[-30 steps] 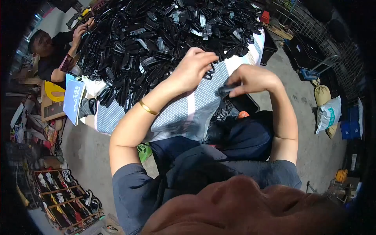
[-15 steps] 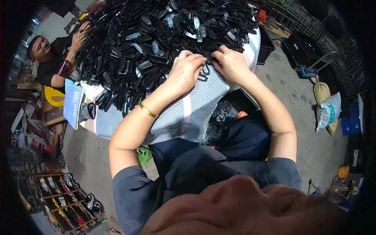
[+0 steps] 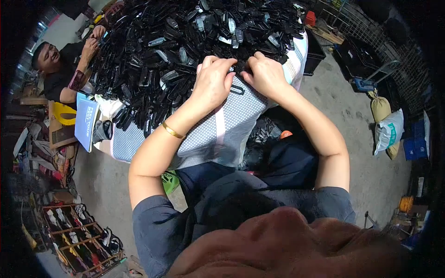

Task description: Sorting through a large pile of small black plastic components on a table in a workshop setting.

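A large heap of small black plastic casings (image 3: 153,60) covers the table in front of me, with grey shiny ones among them. At the heap's near edge, my left hand (image 3: 215,78) is curled with its fingertips against the black pieces. Close by on its right, my right hand (image 3: 266,76) is bent inward, fingers also closed at the heap. Dark pieces hide what the fingertips of both hands hold. Just below the gap between the hands, a black oblong frame-shaped piece (image 3: 237,90) lies on the patterned grey-white cloth (image 3: 199,143).
Across the heap at left, a co-worker (image 3: 58,69) handles something small. A blue booklet (image 3: 86,123) stands at the table's left edge. Below the cloth, between table and lap, are more dark pieces (image 3: 264,129). Sacks (image 3: 389,132) and a rack of goods (image 3: 76,236) stand on the floor.
Both hands have shifted slightly up toward the heap. The black frame-shaped piece that was by my fingers now lies apart from them on the cloth. The co-worker's hands have moved a little.
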`<act>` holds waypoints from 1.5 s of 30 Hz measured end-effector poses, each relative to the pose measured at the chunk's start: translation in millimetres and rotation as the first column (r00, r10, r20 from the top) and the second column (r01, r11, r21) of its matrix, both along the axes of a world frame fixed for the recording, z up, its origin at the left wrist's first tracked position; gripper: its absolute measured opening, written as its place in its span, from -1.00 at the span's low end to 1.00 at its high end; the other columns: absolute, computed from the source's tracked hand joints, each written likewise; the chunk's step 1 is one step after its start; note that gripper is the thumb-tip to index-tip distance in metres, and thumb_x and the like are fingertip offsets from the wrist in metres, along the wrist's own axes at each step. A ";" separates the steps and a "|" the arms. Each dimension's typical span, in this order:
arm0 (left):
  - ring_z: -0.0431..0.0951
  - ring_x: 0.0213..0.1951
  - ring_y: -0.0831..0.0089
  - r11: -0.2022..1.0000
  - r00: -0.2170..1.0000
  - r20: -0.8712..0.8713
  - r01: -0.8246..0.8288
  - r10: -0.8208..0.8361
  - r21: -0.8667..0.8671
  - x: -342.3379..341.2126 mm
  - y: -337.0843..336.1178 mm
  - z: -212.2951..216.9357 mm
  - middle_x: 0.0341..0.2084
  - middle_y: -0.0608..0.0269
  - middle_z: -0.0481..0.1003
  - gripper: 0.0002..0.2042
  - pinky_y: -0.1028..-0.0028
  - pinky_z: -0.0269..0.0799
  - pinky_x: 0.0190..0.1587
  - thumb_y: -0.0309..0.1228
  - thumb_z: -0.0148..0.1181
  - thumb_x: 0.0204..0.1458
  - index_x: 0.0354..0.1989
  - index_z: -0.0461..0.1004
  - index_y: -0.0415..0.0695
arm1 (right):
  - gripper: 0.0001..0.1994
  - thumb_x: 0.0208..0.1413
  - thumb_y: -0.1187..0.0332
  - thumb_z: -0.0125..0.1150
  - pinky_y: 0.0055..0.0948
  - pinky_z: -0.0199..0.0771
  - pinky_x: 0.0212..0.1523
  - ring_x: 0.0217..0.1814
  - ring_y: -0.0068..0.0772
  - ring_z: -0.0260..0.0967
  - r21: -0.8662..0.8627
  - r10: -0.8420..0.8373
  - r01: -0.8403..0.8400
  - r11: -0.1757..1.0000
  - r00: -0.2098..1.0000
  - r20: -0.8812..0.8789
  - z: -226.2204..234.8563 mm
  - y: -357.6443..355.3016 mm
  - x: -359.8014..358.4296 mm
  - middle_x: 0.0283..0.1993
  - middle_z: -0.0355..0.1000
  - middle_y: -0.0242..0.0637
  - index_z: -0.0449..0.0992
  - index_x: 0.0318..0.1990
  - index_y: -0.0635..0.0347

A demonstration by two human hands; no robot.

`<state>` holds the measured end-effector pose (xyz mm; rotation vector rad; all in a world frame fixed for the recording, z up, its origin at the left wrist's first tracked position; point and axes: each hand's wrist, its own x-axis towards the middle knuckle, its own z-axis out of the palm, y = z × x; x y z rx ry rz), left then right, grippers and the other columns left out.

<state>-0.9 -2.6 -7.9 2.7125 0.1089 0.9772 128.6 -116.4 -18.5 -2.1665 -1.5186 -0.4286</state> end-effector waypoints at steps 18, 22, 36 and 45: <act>0.43 -0.29 0.60 0.732 0.975 -0.059 0.121 -0.216 -0.671 4.4 14.4 9.6 -0.24 0.20 0.41 -0.56 0.60 0.40 -0.23 -0.55 0.17 -0.10 0.04 0.33 -0.15 | -0.79 -0.20 0.41 0.27 -0.54 0.42 -0.49 -0.53 -0.49 0.42 0.298 0.268 -0.196 0.934 0.937 -0.225 10.7 -9.6 10.3 -0.48 0.47 -0.21 0.51 -0.35 0.29; 0.42 -0.40 0.64 0.782 0.977 -0.055 0.132 -0.208 -0.610 6.6 21.1 3.5 -0.38 0.32 0.36 -0.67 0.64 0.43 -0.29 -0.57 0.18 -0.11 -0.10 0.43 -0.24 | -0.80 -0.12 0.46 0.21 -0.59 0.43 -0.43 -0.47 -0.59 0.43 0.321 0.309 -0.188 0.928 0.870 -0.384 -13.0 3.9 7.0 -0.47 0.48 -0.25 0.48 -0.27 0.28; 0.46 -0.46 0.59 0.838 1.000 -0.001 0.006 -0.008 -0.545 4.1 19.5 -0.3 -0.47 0.31 0.40 -0.74 0.61 0.41 -0.37 -0.55 0.23 -0.15 -0.21 0.49 -0.25 | -0.63 -0.13 0.53 0.11 -0.51 0.40 -0.34 -0.39 -0.51 0.41 0.294 0.330 -0.200 0.934 0.797 -0.506 -5.2 -0.7 -5.2 -0.40 0.47 -0.27 0.39 -0.06 0.25; 0.49 -0.39 0.59 0.425 0.971 0.110 0.194 -0.214 -0.884 -1.0 2.0 9.5 -0.41 0.24 0.52 -0.75 0.62 0.41 -0.32 -0.49 0.22 -0.10 -0.23 0.46 -0.34 | -0.79 -0.10 0.63 0.07 -0.54 0.44 -0.24 -0.23 -0.42 0.44 0.620 0.442 -0.240 0.747 0.876 -0.194 9.4 -4.8 -11.3 -0.25 0.44 -0.20 0.46 -0.23 0.35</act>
